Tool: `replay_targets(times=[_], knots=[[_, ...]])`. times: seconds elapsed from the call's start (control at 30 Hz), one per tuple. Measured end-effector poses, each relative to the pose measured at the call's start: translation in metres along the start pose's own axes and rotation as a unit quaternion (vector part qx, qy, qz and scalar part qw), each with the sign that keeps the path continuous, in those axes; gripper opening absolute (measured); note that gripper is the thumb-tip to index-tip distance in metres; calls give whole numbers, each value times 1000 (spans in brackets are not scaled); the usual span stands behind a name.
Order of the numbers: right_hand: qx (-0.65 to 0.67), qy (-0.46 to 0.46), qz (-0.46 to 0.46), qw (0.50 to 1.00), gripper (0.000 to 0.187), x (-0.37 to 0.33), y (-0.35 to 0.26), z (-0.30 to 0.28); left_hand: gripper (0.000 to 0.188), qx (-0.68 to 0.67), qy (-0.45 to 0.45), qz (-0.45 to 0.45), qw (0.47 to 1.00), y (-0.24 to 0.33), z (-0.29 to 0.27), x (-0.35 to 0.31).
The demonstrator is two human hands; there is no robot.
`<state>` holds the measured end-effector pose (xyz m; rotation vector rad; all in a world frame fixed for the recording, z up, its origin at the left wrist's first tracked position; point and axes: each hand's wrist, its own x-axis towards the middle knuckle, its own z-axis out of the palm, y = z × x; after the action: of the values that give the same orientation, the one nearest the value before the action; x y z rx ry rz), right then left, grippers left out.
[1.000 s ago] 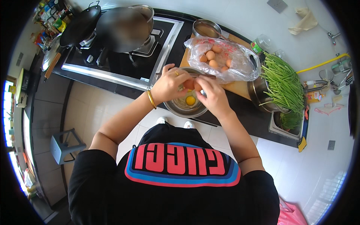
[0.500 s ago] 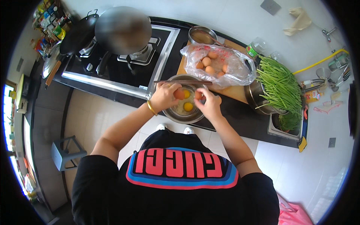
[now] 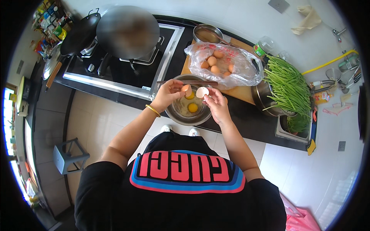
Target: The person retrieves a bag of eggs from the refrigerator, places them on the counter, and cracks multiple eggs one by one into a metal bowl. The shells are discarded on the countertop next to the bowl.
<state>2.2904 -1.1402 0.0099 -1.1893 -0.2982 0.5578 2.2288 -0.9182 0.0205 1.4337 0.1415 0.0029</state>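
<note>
My left hand (image 3: pixel 170 93) pinches one half of a brown eggshell (image 3: pixel 186 90) above a round metal bowl (image 3: pixel 179 119). In my right hand (image 3: pixel 217 106) is the other eggshell half (image 3: pixel 202 92), its pale hollow inside facing up. Two yellow yolks show in the bowl, one egg yolk (image 3: pixel 192 107) nearer me and another just beneath the shells. A pair of dark chopsticks (image 3: pixel 204 82) lies across the bowl's far rim. Beyond the bowl, several whole brown eggs (image 3: pixel 212 61) sit in a clear plastic bag (image 3: pixel 244 71).
The bag rests on a wooden cutting board (image 3: pixel 185 69) beside a small pot (image 3: pixel 208 32). Green stalks (image 3: pixel 287 84) lie over a metal pot at the right. A gas stove (image 3: pixel 154 73) at the left carries a dark wok (image 3: pixel 79 36) and a blurred pan (image 3: pixel 127 32).
Both hands have risen slightly from the bowl, turning the two shell halves. The right-hand half now shows its white inside.
</note>
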Motion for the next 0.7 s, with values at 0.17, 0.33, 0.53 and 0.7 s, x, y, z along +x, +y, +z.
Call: replay_targets(times=[0.17,0.33,0.53,0.7], knots=[[70,-22,22,997,34,0,-1,8,35,-101,-37,10,994,-13,0,2],[43,-31,-6,999,34,4,1,19,29,-185,-41,-38,981,-16,8,1],[44,-25,-29,998,35,10,-1,26,28,-175,-22,-53,983,-10,10,-4],[52,-28,-33,998,36,13,1,27,29,-187,-23,-62,980,-14,7,-3]])
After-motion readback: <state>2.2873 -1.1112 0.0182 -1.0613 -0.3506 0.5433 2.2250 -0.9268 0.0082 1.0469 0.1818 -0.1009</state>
